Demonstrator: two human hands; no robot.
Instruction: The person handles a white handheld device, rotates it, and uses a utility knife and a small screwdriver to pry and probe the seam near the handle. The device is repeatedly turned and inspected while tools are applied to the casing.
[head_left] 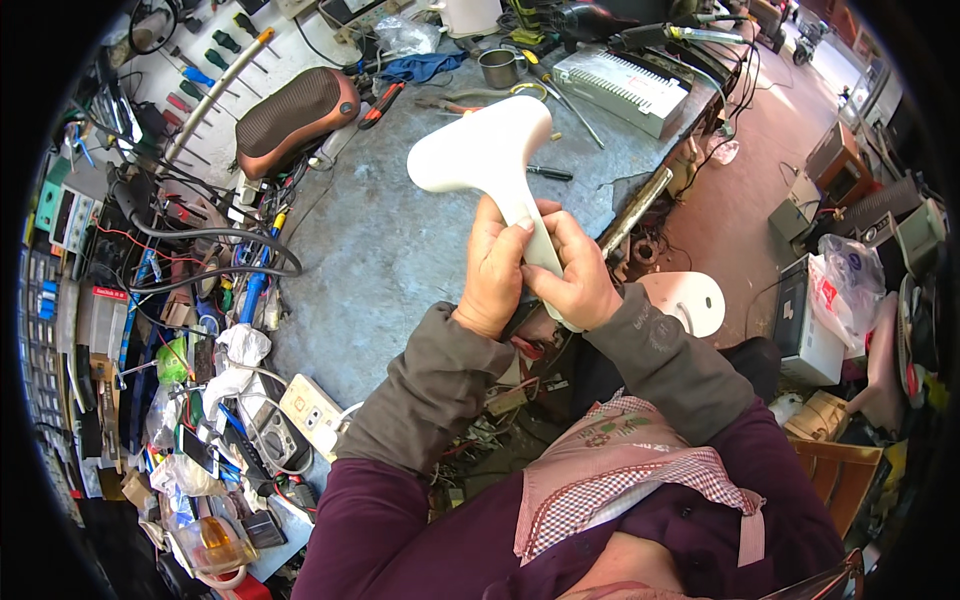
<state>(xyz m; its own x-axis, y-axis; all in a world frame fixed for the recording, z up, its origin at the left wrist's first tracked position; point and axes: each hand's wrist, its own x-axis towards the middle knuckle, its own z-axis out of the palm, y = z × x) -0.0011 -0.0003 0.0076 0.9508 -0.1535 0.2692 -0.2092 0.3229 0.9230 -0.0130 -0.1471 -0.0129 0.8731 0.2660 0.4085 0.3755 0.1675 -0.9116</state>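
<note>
Both my hands hold a smooth white T-shaped plastic piece point(480, 150), with a wide rounded head and a flat tapering stem. Its head points away from me over the workbench point(350, 260). My left hand point(490, 268) is closed round the left side of the stem. On the other side, my right hand point(578, 270) pinches the stem's lower part, thumb on top. The two hands nearly touch. Past the stem a black pen point(550, 173) lies on the bench. Close to my right forearm is a white rounded plate with a small dark hole point(690, 300).
A brown massage pillow point(297, 122) and a red-black cutter point(382, 105) lie at the back left. Farther back stand a metal cup point(501, 68) and a white finned box point(622, 88). Cables, tools and a power strip point(318, 415) crowd the left. The bench edge runs along the right.
</note>
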